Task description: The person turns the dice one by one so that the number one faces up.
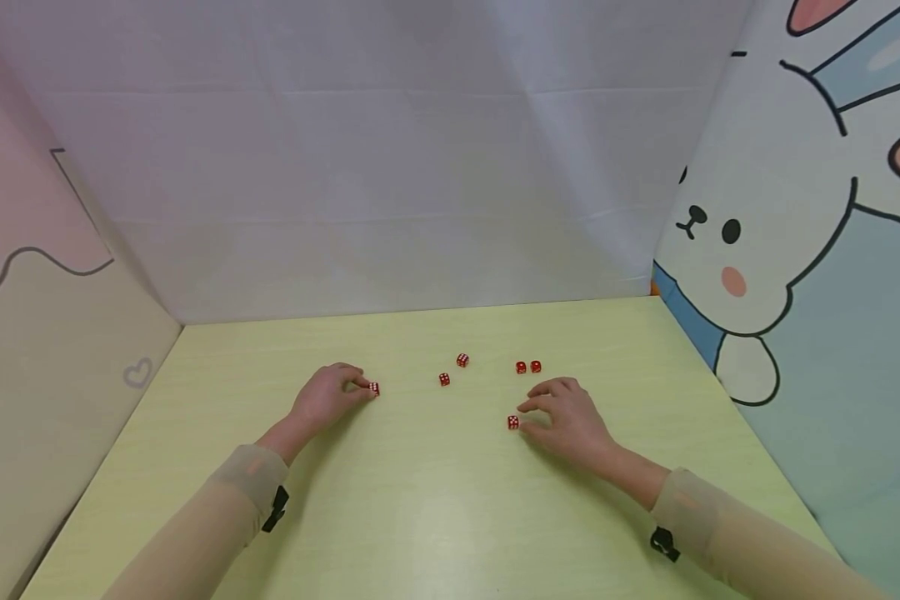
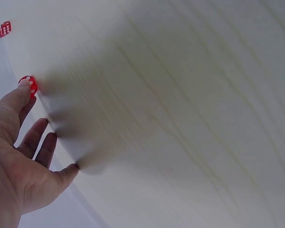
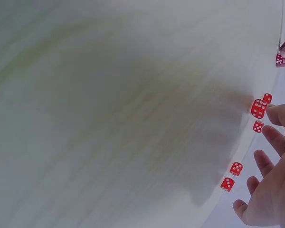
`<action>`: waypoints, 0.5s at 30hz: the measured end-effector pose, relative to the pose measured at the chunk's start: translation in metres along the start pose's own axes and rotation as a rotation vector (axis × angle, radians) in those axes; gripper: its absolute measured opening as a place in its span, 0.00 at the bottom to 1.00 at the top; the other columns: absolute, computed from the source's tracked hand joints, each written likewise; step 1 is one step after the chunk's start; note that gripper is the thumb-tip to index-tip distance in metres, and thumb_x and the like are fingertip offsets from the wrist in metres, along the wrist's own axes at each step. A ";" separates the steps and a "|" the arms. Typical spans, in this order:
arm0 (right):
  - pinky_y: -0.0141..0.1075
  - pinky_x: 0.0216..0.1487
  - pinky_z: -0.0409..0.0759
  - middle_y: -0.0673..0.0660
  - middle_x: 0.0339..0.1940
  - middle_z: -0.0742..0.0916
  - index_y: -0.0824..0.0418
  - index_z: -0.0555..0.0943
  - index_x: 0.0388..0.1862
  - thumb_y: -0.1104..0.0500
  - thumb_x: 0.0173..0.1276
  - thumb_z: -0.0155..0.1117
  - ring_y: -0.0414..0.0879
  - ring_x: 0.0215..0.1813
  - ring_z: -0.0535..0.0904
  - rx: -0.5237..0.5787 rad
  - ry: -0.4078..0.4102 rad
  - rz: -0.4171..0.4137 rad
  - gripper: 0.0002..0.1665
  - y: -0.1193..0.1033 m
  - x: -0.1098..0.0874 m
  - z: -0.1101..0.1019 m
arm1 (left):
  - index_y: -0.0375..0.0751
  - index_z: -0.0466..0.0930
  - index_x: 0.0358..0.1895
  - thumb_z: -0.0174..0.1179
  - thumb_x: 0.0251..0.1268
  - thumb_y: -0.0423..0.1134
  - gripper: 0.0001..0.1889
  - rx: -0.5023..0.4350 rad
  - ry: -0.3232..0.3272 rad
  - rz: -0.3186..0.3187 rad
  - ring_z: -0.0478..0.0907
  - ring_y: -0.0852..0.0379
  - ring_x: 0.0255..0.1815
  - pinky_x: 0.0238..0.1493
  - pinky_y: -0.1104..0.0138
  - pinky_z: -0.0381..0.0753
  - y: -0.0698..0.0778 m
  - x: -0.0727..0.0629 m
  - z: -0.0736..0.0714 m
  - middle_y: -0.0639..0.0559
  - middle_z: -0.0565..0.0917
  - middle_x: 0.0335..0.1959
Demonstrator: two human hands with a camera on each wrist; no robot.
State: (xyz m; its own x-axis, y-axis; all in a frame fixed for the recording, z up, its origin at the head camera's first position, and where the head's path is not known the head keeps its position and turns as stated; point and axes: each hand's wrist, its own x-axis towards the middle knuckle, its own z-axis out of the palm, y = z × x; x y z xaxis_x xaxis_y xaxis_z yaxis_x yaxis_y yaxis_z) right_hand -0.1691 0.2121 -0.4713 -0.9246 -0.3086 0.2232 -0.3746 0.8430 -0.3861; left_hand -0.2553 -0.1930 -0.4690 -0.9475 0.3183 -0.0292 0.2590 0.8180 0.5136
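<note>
Between thumb and forefinger, my left hand [image 1: 328, 395] pinches a red die [image 1: 374, 389] with white pips at the left of the table; the left wrist view also shows this die [image 2: 29, 84] at the thumb tip. My right hand [image 1: 568, 422] is beside another red die [image 1: 513, 422], its thumb tip at the die's right side and its forefinger apart from it. In the right wrist view the thumb tip is close against this die [image 3: 259, 109]; whether they touch, I cannot tell. The other fingers of that hand are spread and loosely bent.
Two red dice, one nearer [image 1: 444, 379] and one farther [image 1: 462, 360], lie between the hands. Another pair, a left die [image 1: 521, 367] and a right die [image 1: 536, 366], sits side by side beyond the right hand. A pale curtain [image 1: 420, 208] borders the yellow table [image 1: 420, 517] at the back.
</note>
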 end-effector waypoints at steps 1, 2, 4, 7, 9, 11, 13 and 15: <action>0.57 0.61 0.73 0.54 0.51 0.85 0.51 0.91 0.43 0.54 0.61 0.79 0.60 0.61 0.73 -0.004 -0.001 -0.002 0.11 0.000 0.000 0.000 | 0.39 0.89 0.46 0.68 0.70 0.44 0.11 -0.001 0.000 0.000 0.72 0.33 0.68 0.69 0.43 0.69 0.000 0.000 0.000 0.35 0.79 0.64; 0.57 0.61 0.73 0.54 0.51 0.85 0.51 0.91 0.43 0.54 0.61 0.79 0.60 0.61 0.73 -0.008 -0.001 -0.003 0.11 0.000 0.000 0.001 | 0.40 0.89 0.46 0.68 0.70 0.44 0.11 -0.001 0.000 0.001 0.72 0.33 0.68 0.69 0.42 0.69 0.000 0.000 0.001 0.35 0.79 0.64; 0.57 0.61 0.73 0.54 0.51 0.85 0.51 0.91 0.42 0.54 0.61 0.79 0.59 0.61 0.73 -0.015 0.002 -0.007 0.11 0.000 0.001 0.002 | 0.41 0.89 0.46 0.68 0.70 0.44 0.11 0.000 0.000 0.004 0.72 0.33 0.68 0.69 0.42 0.69 -0.001 0.001 0.001 0.35 0.79 0.64; 0.57 0.61 0.73 0.54 0.51 0.85 0.51 0.91 0.42 0.54 0.61 0.79 0.59 0.60 0.73 -0.023 0.010 -0.015 0.11 0.000 0.001 0.004 | 0.41 0.89 0.46 0.68 0.70 0.44 0.11 0.000 0.002 0.004 0.72 0.33 0.68 0.69 0.42 0.69 -0.002 0.001 0.003 0.35 0.79 0.64; 0.57 0.61 0.74 0.54 0.51 0.85 0.51 0.92 0.42 0.54 0.60 0.79 0.59 0.60 0.74 -0.028 0.018 -0.021 0.11 0.000 0.001 0.005 | 0.40 0.89 0.46 0.68 0.70 0.44 0.12 0.003 0.006 0.006 0.72 0.33 0.68 0.69 0.43 0.69 -0.003 0.002 0.003 0.35 0.79 0.64; 0.56 0.61 0.74 0.54 0.51 0.85 0.51 0.92 0.42 0.54 0.60 0.80 0.59 0.60 0.74 -0.033 0.019 -0.023 0.11 0.000 0.002 0.006 | 0.39 0.89 0.47 0.68 0.70 0.44 0.12 0.004 0.009 0.006 0.72 0.33 0.68 0.69 0.43 0.70 -0.004 0.002 0.004 0.35 0.79 0.63; 0.56 0.61 0.74 0.53 0.51 0.85 0.51 0.92 0.42 0.53 0.60 0.80 0.58 0.60 0.74 -0.041 0.013 -0.023 0.11 0.000 0.003 0.007 | 0.38 0.89 0.47 0.68 0.70 0.44 0.13 0.006 0.011 0.008 0.72 0.32 0.67 0.69 0.43 0.70 -0.004 0.002 0.004 0.35 0.80 0.63; 0.56 0.61 0.74 0.54 0.51 0.85 0.51 0.92 0.42 0.53 0.60 0.80 0.58 0.60 0.74 -0.048 0.007 -0.025 0.11 -0.001 0.004 0.007 | 0.39 0.89 0.46 0.68 0.70 0.45 0.12 0.004 0.010 0.008 0.72 0.32 0.67 0.69 0.42 0.70 -0.005 0.002 0.005 0.35 0.80 0.63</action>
State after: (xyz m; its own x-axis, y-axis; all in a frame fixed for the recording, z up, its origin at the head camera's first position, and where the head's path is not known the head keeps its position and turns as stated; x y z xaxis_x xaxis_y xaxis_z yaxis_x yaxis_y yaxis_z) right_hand -0.1725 0.2070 -0.4762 -0.9145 -0.3265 0.2388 -0.3934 0.8553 -0.3372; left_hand -0.2581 -0.1941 -0.4762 -0.9471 0.3204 -0.0165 0.2677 0.8174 0.5101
